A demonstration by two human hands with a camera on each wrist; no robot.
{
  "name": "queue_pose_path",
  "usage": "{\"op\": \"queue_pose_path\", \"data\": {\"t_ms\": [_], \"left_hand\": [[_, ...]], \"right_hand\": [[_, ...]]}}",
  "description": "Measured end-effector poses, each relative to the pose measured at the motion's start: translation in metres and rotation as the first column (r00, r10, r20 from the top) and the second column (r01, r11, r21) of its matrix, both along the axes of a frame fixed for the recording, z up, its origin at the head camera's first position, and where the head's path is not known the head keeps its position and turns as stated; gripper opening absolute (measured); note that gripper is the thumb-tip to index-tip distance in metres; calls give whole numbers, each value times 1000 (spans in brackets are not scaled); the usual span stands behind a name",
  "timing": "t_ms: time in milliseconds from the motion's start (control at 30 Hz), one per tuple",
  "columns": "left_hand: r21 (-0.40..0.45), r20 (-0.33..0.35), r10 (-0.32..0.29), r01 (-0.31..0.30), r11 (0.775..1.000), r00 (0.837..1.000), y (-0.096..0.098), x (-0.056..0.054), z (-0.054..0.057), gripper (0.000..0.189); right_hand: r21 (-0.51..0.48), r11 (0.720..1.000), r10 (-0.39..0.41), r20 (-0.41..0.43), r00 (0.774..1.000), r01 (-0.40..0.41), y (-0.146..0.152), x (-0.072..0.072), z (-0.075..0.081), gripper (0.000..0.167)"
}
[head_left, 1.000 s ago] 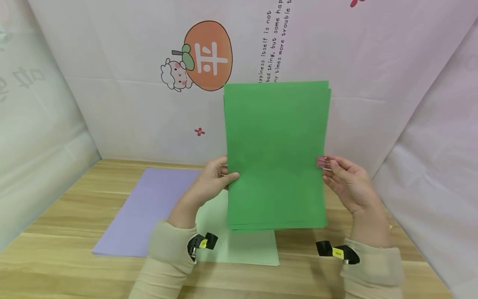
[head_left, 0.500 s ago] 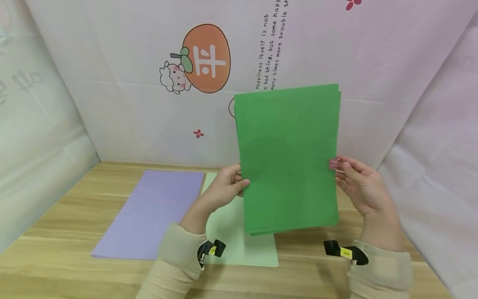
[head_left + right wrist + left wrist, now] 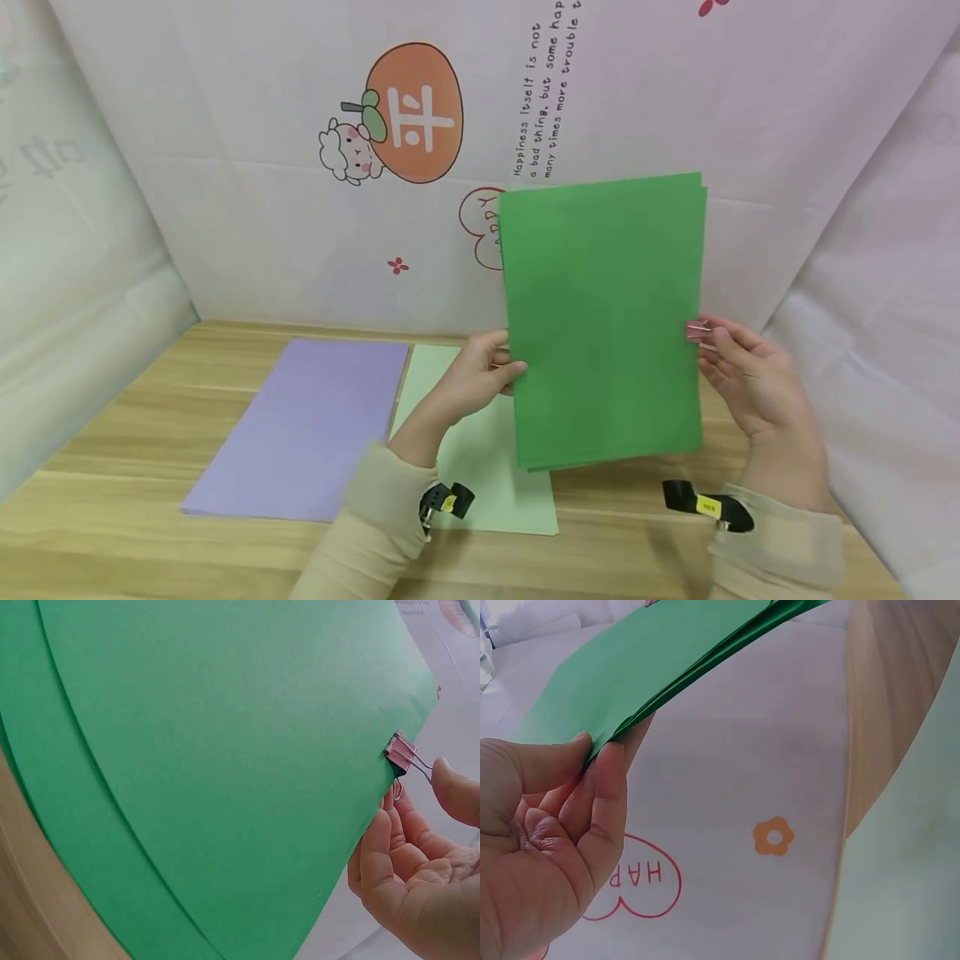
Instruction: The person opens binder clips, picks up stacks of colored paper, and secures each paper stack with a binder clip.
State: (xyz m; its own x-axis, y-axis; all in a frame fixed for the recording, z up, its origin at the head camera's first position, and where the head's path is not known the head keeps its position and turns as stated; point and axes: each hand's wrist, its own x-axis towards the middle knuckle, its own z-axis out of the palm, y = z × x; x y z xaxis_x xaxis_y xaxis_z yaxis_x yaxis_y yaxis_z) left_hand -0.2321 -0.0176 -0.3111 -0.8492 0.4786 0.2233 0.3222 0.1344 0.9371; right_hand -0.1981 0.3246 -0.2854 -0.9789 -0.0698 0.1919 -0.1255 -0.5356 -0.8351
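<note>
1. At far left, a purple sheet stack lies flat on a wood-grain table, aslant to the viewer.
2. Behind it rises a white backdrop, printed with an orange fruit and a small sheep figure.
3. A person's left hand, sleeve pushed back from a black wrist strap, pinches the near-left edge of the green sheets, thumb on the front face and fingers curled behind, no gap between thumb and paper.
4. Pale green paper rests on the table just beside the purple stack, partly covered from view by the left arm and the raised sheets.
5. The green sheets are held up above the table, nearly upright and slightly tilted, their edges not quite flush.
6. A pink binder clip sits over their right edge, its wire handles pointing outward.
7. At right, the person's right hand pinches those handles between thumb and forefinger, the other fingers loosely bent below.
</note>
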Motion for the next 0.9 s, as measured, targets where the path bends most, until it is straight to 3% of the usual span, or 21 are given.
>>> {"op": "queue_pose_path", "data": {"t_ms": [200, 367, 433, 533, 567, 667, 733, 900], "left_hand": [[4, 14, 18, -18, 1000, 1000, 12, -1, -3, 43], [12, 24, 79, -80, 997, 997, 25, -3, -3, 39], [26, 35, 107, -108, 994, 994, 31, -4, -4, 34], [39, 43, 124, -125, 991, 991, 40, -6, -4, 8], [41, 41, 124, -126, 991, 991, 42, -6, -5, 8], [30, 25, 123, -124, 992, 992, 49, -7, -7, 37], [16, 17, 125, -126, 992, 992, 53, -8, -8, 44], [-17, 29, 124, -123, 992, 992, 59, -8, -10, 43]], "right_hand": [[-9, 999, -34, 18, 999, 34, 7, 2, -1, 25], [-11, 998, -62, 56, 997, 62, 14, 3, -1, 24], [-9, 997, -81, 77, 994, 82, 16, 4, -1, 24], [10, 993, -119, 101, 988, 118, 21, 4, -2, 24], [17, 991, -132, 107, 986, 130, 23, 4, -3, 23], [35, 988, -155, 122, 980, 152, 27, 3, -6, 23], [48, 985, -169, 141, 976, 163, 30, 2, -7, 21], [87, 983, -177, 183, 967, 163, 36, 1, -9, 17]]}}
